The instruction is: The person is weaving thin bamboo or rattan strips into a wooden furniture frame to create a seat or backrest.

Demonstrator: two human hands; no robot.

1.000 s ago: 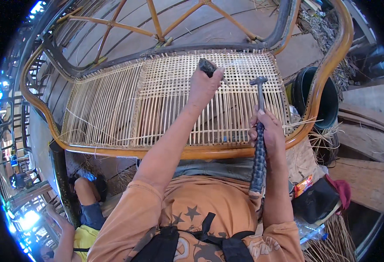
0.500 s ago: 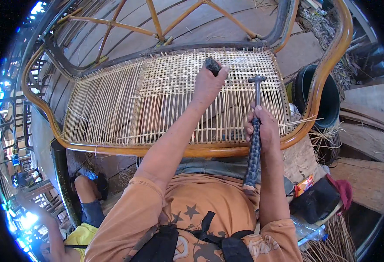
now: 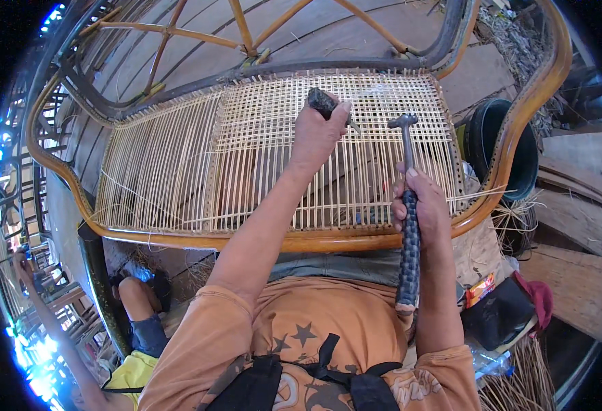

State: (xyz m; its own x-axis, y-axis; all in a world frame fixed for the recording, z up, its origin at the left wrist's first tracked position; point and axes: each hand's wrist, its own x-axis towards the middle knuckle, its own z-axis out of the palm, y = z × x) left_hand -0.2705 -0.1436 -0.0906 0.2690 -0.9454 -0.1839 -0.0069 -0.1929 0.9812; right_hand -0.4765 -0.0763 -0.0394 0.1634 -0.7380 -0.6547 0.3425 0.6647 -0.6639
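Note:
My left hand is closed round a short tool with a dark, lumpy handle; a thin tip pokes out past my thumb, and its exact kind is unclear. It is over the woven part of a cane seat panel, whose near part has strands running one way only. In my right hand is a hammer, gripped high on its dark woven-wrapped handle. Its metal head points away from me, above the panel's right side.
A curved rattan frame surrounds the panel. Past its right side stands a dark green bucket. A black bag and a plastic bottle lie at lower right. Another person in yellow sits at lower left.
My left hand has shifted slightly left with its tool, whose tip now shows more. My right hand and the hammer have moved a little right and down. The other person's arm has moved.

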